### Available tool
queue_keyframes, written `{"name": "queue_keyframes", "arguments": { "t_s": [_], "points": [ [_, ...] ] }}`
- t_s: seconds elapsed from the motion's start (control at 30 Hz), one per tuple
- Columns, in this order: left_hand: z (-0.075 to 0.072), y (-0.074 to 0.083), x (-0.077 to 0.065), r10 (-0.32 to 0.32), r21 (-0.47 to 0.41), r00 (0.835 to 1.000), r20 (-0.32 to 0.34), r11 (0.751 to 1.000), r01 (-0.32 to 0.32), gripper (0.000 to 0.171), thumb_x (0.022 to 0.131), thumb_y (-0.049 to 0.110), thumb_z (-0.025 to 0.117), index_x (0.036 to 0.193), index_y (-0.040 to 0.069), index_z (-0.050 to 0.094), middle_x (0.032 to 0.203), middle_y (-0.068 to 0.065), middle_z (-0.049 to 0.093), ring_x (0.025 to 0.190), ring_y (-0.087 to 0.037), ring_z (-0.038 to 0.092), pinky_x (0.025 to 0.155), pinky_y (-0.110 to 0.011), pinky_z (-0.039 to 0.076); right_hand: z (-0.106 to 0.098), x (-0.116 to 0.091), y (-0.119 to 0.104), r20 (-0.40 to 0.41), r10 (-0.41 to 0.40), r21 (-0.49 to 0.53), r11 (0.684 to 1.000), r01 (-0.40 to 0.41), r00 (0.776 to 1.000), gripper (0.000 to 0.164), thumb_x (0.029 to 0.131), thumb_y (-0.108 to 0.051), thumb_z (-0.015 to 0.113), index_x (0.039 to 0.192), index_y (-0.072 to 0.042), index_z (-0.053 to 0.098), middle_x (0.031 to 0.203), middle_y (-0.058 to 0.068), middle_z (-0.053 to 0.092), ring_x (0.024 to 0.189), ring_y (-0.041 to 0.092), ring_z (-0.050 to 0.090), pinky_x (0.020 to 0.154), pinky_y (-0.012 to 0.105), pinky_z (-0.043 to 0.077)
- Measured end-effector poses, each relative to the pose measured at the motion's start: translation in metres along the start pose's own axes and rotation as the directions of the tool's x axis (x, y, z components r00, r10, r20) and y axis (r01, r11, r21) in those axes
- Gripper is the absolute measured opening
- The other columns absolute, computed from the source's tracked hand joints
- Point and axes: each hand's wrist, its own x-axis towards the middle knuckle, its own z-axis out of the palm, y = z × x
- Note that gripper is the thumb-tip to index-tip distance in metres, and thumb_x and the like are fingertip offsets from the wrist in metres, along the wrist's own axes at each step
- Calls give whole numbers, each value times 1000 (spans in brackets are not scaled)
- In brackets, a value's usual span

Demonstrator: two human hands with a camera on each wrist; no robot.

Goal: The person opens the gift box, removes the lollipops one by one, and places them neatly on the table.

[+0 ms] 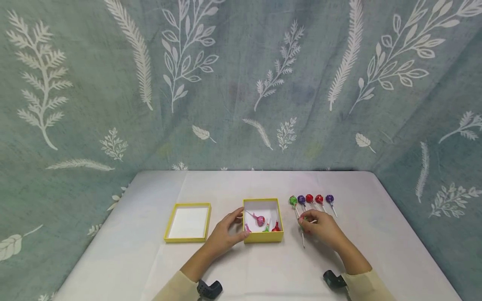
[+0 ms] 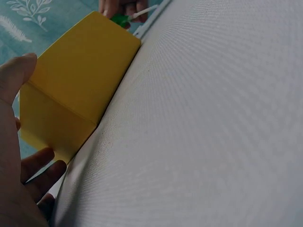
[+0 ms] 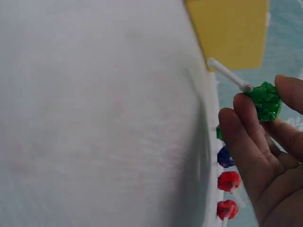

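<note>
My left hand [image 1: 225, 234] holds the yellow box [image 1: 263, 237] at its left side, thumb by the front corner and fingers toward the back. In the left wrist view the thumb meets the box's [image 2: 80, 66] upper edge, with bent fingers against its side. Several wrapped lollipops lie inside, among them a pink lollipop [image 1: 260, 220] and a red one [image 1: 276, 227]. Right of the box, my right hand [image 1: 321, 228] pinches a green lollipop [image 3: 266, 101] by its wrapped head, between thumb and fingers. Its white stick [image 3: 229, 75] points away from the palm.
A yellow-rimmed lid [image 1: 188, 223] lies on the white table [image 1: 124, 251] left of the box. Behind my right hand is a row of lollipops: one green [image 1: 293, 200], two purple and two red [image 1: 319, 199]. Patterned cloth [image 1: 241, 83] hangs behind the table.
</note>
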Motion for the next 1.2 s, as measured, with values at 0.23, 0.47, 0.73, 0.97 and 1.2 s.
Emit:
{"name": "queue_keyframes", "arguments": {
  "t_s": [0.23, 0.47, 0.73, 0.97, 1.2],
  "points": [
    [0, -2, 0, 13, 23, 1000, 0, 1000, -13, 80, 84, 47, 74, 151, 22, 38, 130, 4, 54, 120, -17, 52, 106, -50, 34, 6, 3, 4, 21, 8, -32, 999, -7, 1000, 26, 91, -29, 69, 108, -9, 68, 84, 0, 65, 73, 16, 61, 65, 31, 52],
    [0, 3, 1, 5, 39, 1000, 1, 999, -5, 80, 83, 48, 74, 151, 23, 38, 131, 3, 54, 120, -18, 53, 106, -51, 33, 4, 6, 5, 27, 15, -85, 996, -12, 1000, 27, 90, -30, 71, 105, -8, 68, 81, 1, 63, 70, 15, 60, 64, 31, 50],
    [-1, 1, 0, 3, 61, 1000, 14, 998, -4, 78, 85, 49, 71, 151, 24, 37, 131, 4, 54, 120, -17, 52, 107, -51, 33, 7, 7, 5, 47, 19, -153, 988, -11, 999, 26, 89, -30, 72, 102, -8, 68, 74, -1, 63, 67, 15, 59, 62, 31, 48],
    [-1, 0, 0, 19, 51, 1000, 7, 999, -19, 78, 85, 48, 72, 151, 25, 38, 133, 3, 53, 119, -18, 53, 106, -53, 33, 8, 6, 5, 41, 25, -146, 989, -18, 999, 24, 85, -24, 76, 101, -8, 68, 78, 0, 63, 69, 15, 58, 60, 30, 49],
    [-2, 1, -1, 13, 72, 1000, 23, 997, -15, 78, 85, 50, 71, 151, 25, 38, 134, 5, 52, 120, -16, 53, 106, -51, 34, 9, 6, 6, 30, 27, -187, 982, -21, 999, 24, 83, -22, 79, 100, -9, 68, 83, 1, 61, 74, 16, 56, 62, 30, 48]
  ]
}}
